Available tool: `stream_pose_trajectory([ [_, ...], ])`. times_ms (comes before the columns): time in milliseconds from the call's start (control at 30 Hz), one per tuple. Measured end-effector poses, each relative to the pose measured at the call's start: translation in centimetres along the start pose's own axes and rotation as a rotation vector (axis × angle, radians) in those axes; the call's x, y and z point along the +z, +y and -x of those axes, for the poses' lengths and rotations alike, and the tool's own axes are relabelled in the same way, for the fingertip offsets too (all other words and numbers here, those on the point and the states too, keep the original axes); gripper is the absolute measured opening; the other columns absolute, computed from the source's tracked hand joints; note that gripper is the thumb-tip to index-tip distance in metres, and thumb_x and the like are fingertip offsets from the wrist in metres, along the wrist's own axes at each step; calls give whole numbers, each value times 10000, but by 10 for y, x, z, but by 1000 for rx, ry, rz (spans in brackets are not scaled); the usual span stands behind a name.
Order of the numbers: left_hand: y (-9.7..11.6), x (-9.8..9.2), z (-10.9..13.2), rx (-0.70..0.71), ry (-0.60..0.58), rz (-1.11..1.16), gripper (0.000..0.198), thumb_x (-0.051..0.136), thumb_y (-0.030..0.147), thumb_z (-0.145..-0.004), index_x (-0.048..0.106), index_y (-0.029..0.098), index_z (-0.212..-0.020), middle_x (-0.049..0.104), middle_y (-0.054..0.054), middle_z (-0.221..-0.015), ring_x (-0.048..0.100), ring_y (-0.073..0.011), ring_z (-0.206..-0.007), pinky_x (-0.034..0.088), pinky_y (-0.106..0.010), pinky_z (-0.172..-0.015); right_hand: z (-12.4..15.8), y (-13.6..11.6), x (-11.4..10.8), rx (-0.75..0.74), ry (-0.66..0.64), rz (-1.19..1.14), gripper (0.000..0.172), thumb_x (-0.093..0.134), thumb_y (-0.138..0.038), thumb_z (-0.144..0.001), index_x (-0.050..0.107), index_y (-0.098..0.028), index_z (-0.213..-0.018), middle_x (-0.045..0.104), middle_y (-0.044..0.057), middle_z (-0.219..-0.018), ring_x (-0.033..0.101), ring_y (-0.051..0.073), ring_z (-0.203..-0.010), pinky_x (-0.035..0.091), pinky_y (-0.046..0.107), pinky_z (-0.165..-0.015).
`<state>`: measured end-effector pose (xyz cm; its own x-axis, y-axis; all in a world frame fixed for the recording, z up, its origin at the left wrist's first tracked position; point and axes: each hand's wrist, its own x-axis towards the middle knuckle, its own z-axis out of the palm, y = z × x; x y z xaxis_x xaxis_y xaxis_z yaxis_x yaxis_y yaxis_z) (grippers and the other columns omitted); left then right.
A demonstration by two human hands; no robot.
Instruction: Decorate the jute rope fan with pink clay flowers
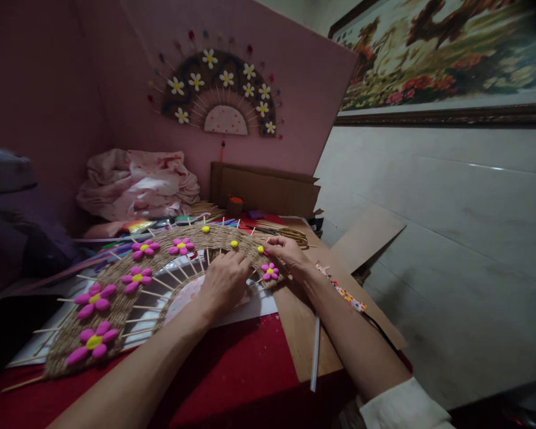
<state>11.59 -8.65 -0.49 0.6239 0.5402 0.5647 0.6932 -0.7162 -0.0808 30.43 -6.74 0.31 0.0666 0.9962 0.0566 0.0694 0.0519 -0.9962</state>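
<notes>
A fan-shaped piece of wrapped brown twine (165,238) with thin sticks poking out lies across the table. Pink clay flowers (136,278) with yellow centres sit along its left and top, and a smaller one (270,271) near its right end. Yellow dots (234,244) without petals show on the upper right part. My left hand (226,280) rests at the inner edge of the arc, fingers curled and their tips hidden. The fingertips of my right hand (288,255) are pinched together at the yellow dot (261,249) near the right end; anything between them is too small to make out.
Gold-handled scissors (295,235) lie behind my right hand. Brown cardboard (295,333) and a white strip (315,354) are at the right on the red cloth (232,363). Crumpled pink fabric (138,185) and upright cardboard (263,190) stand behind. A similar fan (223,65) hangs above.
</notes>
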Motion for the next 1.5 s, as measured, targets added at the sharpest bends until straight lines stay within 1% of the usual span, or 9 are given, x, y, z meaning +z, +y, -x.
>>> stream_pose_trajectory([
  [167,1,-2,-1,-4,-12,-5,158,490,133,-836,620,153,-748,633,-70,-763,560,-211,-736,404,-341,-647,-4,7,0,-3,18,-33,347,781,-337,-587,575,-183,-821,609,-6,-658,513,100,-523,393,223,-476],
  [300,0,0,0,-4,-4,-1,151,491,123,-831,615,153,-750,635,-69,-775,559,-210,-743,408,-342,-657,0,2,1,-1,8,-11,359,771,-371,-605,573,-179,-836,593,-8,-659,487,89,-503,362,213,-452],
  [433,-1,1,0,2,9,-5,161,485,124,-835,616,153,-746,638,-69,-771,559,-200,-735,406,-333,-653,5,-7,-2,-4,-11,21,347,746,-421,-634,581,-168,-807,594,-1,-689,515,99,-580,386,219,-518],
  [633,-1,1,0,5,15,-14,159,487,139,-840,612,157,-743,638,-66,-764,559,-199,-724,400,-329,-638,7,-11,-9,38,-118,-6,500,812,-249,-531,555,-169,-952,546,-59,-624,520,90,-575,392,223,-575],
  [900,0,-1,0,-9,-10,-6,148,491,125,-834,611,154,-753,640,-72,-780,563,-202,-743,402,-334,-659,7,-9,-5,-18,-76,32,450,793,-265,-558,569,-174,-937,541,-48,-637,506,93,-572,401,224,-557],
  [1000,-1,0,0,-9,-8,-5,150,491,130,-836,613,155,-752,640,-74,-781,563,-205,-742,403,-338,-656,7,-9,-7,14,-73,42,449,787,-316,-580,573,-180,-950,569,-34,-666,518,101,-581,393,222,-547],
  [1100,-1,1,0,-9,-2,-3,157,487,138,-842,611,157,-748,639,-72,-781,561,-205,-739,402,-338,-654,6,-9,-7,46,-18,58,378,734,-393,-651,583,-181,-924,584,-19,-682,490,93,-547,350,214,-501],
  [1300,0,1,0,0,0,-3,161,485,137,-844,613,155,-750,636,-71,-773,562,-207,-736,399,-338,-648,1,-2,-1,53,6,9,396,776,-315,-602,557,-183,-904,614,-10,-682,528,104,-549,375,214,-496],
  [1500,-1,1,0,-6,6,-5,161,481,130,-843,613,152,-754,636,-74,-775,559,-206,-732,395,-337,-644,0,0,0,40,-2,-7,365,741,-351,-656,551,-179,-916,604,-13,-681,498,83,-493,375,211,-455],
])
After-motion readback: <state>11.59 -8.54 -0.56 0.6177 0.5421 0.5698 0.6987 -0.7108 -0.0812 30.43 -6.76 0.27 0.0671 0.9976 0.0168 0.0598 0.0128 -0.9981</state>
